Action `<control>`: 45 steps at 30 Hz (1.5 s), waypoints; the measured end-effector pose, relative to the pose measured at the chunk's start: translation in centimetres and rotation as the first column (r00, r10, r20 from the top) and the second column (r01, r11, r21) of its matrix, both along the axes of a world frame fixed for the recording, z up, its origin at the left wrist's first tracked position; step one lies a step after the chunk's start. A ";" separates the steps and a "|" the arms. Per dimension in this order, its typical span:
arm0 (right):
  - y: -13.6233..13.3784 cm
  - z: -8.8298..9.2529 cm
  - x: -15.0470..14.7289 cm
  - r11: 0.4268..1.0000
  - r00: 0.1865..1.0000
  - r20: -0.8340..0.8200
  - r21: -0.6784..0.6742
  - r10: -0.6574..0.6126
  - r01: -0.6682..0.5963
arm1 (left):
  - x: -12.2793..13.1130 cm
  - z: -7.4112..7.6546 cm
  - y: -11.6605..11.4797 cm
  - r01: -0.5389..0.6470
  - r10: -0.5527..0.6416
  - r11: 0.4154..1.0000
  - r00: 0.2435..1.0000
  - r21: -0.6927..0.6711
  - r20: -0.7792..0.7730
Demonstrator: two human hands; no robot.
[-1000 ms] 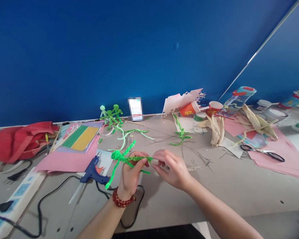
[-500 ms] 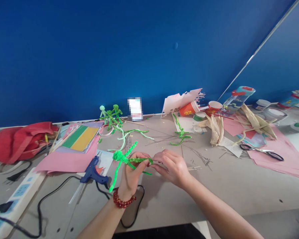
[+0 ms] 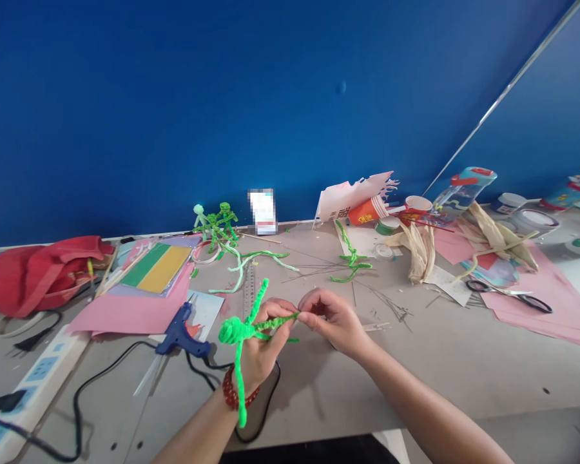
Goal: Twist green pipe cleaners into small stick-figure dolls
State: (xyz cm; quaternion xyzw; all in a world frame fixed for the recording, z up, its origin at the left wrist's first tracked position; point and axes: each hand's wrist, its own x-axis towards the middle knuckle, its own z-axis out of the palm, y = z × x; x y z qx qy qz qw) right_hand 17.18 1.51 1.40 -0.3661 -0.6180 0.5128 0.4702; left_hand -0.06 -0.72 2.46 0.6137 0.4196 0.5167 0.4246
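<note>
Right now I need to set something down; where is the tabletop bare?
Tabletop between the right forearm and pink paper by the scissors; a smaller patch between the forearms. It's crowded along the blue wall and around the glue gun.

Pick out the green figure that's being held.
The bright figure in the left hand, one limb pinched by the right hand; the others rest on the table.

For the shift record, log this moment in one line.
left hand: holds green figure | right hand: pinches one limb tip | blue glue gun: lies left of both hands
</note>
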 end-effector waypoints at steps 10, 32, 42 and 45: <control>-0.5 0.2 -0.8 0.927 0.945 -0.322 -0.331 0.064 -0.176 | 0.1 -0.6 0.1 0.011 -0.011 1.000 1.000 -0.003 0.029; -0.2 0.1 -0.2 0.927 0.966 -0.248 -0.342 0.069 -0.154 | 0.1 -0.8 0.3 0.046 -0.042 0.997 0.997 -0.055 0.061; -0.8 0.7 -0.1 0.997 0.998 0.048 -0.072 0.045 -0.041 | 0.3 -2.6 0.9 -0.014 0.070 0.975 0.967 -0.222 0.245; -1.0 0.7 -0.3 0.984 0.965 0.252 0.176 -0.067 0.022 | 0.2 -2.7 0.9 -0.036 0.100 0.967 0.964 -0.251 0.247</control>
